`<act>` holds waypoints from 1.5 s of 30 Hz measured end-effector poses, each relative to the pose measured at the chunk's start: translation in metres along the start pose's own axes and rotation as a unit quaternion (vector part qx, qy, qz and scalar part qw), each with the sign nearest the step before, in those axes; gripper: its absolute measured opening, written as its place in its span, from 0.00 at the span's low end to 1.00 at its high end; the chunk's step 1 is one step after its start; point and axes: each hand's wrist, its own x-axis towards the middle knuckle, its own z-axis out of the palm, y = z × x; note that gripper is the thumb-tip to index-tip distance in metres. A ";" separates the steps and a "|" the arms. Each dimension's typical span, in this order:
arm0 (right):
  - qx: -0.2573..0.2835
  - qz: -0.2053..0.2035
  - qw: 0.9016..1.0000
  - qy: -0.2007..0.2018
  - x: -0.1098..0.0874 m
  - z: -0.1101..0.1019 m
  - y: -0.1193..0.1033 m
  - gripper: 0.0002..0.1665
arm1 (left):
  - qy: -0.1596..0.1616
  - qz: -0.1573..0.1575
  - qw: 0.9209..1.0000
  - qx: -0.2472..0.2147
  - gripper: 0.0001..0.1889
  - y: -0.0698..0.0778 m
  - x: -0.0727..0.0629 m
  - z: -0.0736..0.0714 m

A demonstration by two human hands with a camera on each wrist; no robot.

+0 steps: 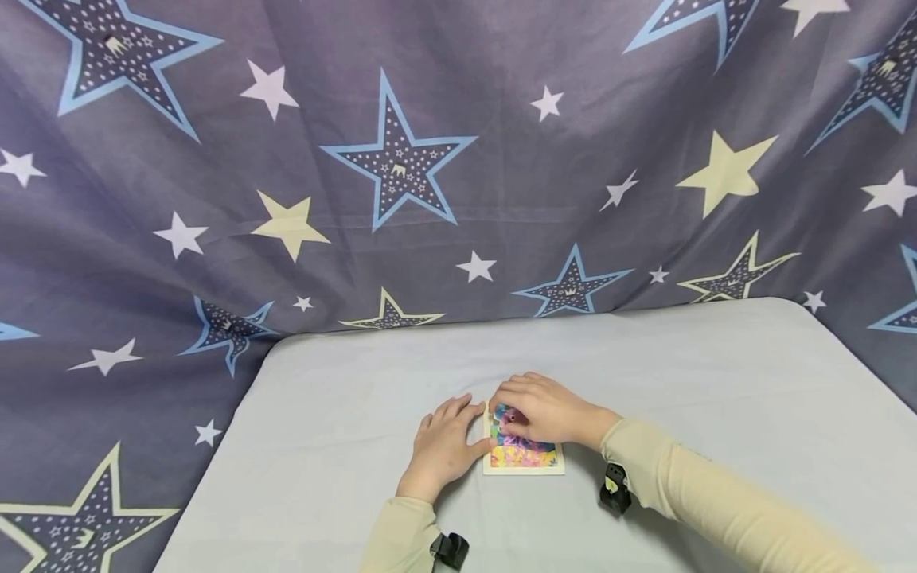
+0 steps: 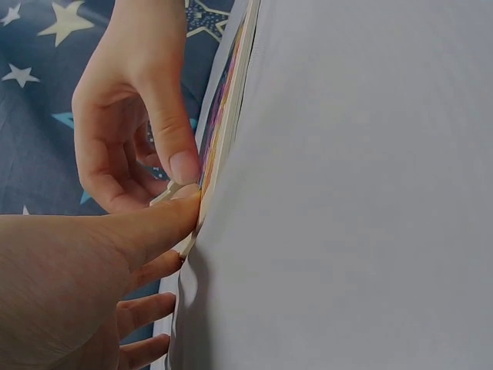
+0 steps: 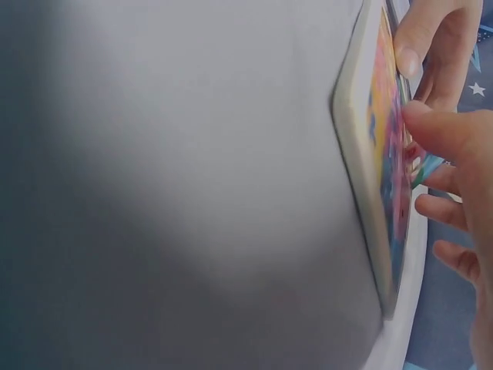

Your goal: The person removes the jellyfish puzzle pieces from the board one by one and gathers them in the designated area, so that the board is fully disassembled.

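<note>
A small picture puzzle (image 1: 526, 457) with a pale frame (image 1: 530, 471) lies on the bed-like surface, its picture bright pink, yellow and blue. My left hand (image 1: 446, 446) lies along its left side, fingers spread, with thumb and index fingertip at the frame's edge. Over the upper part of the picture arches my right hand (image 1: 550, 410), covering much of it. Between its thumb and fingers it pinches a small puzzle piece (image 2: 163, 193), whose pale edge shows in the left wrist view. The left thumb is right beside that piece there.
A light grey sheet (image 1: 344, 446) covers the flat surface under the puzzle. Behind and to both sides hangs a dark star-patterned cloth (image 1: 430, 263). Each wrist wears a black camera, one at the left cuff (image 1: 451, 550) and one at the right cuff (image 1: 614, 491).
</note>
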 end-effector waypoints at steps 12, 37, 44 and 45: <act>0.014 0.002 1.000 0.028 -0.008 -0.008 0.004 0.17 | 0.002 0.000 1.000 0.005 0.31 0.000 0.000 0.001; 0.036 0.113 0.991 0.054 -0.058 -0.034 0.071 0.16 | 0.004 -0.004 1.000 -0.003 0.31 0.002 -0.002 -0.002; 0.035 0.152 0.986 0.059 -0.067 -0.035 0.088 0.17 | 0.001 -0.005 1.000 -0.006 0.31 0.002 -0.002 0.000; 0.036 0.161 0.985 0.058 -0.067 -0.035 0.090 0.17 | 0.001 -0.005 1.000 -0.006 0.31 0.002 -0.002 0.000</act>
